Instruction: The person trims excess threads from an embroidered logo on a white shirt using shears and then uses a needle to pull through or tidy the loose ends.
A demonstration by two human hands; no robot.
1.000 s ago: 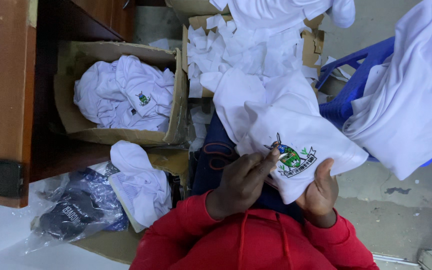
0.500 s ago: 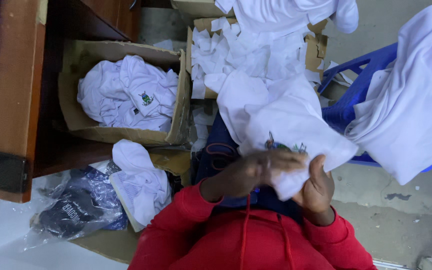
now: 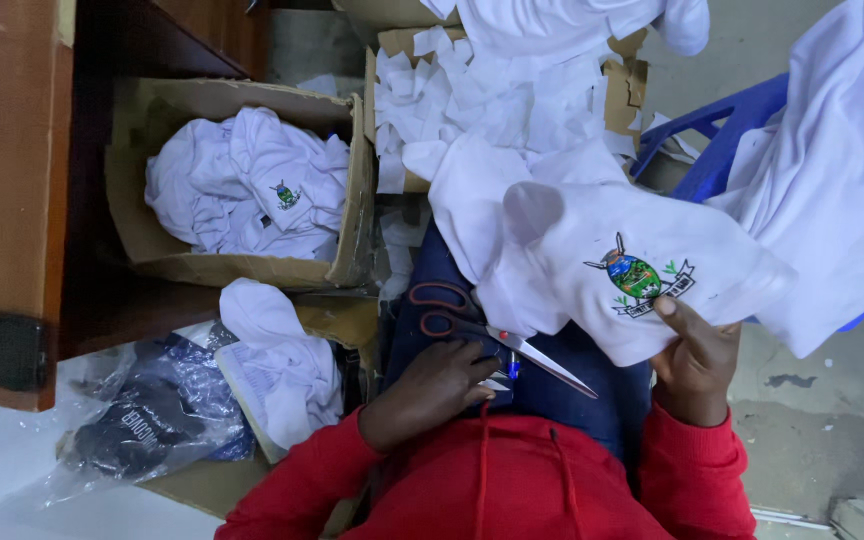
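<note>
Gripping white shirt (image 3: pixel 592 270) edge, right hand (image 3: pixel 694 365) clamped; left hand (image 3: pixel 432 385) loosely curled beside scissors (image 3: pixel 497 335).

Packages and labels I see from the head camera.
I see an open brown cardboard box (image 3: pixel 352 210) left of centre, holding white garments. A second cardboard box (image 3: pixel 632 90) at the top is heaped with white fabric scraps. A crumpled clear plastic bag (image 3: pixel 142 420) with dark contents lies at lower left. An embroidered badge (image 3: pixel 637 278), green, blue and black, sits on the white garment at centre right.
</note>
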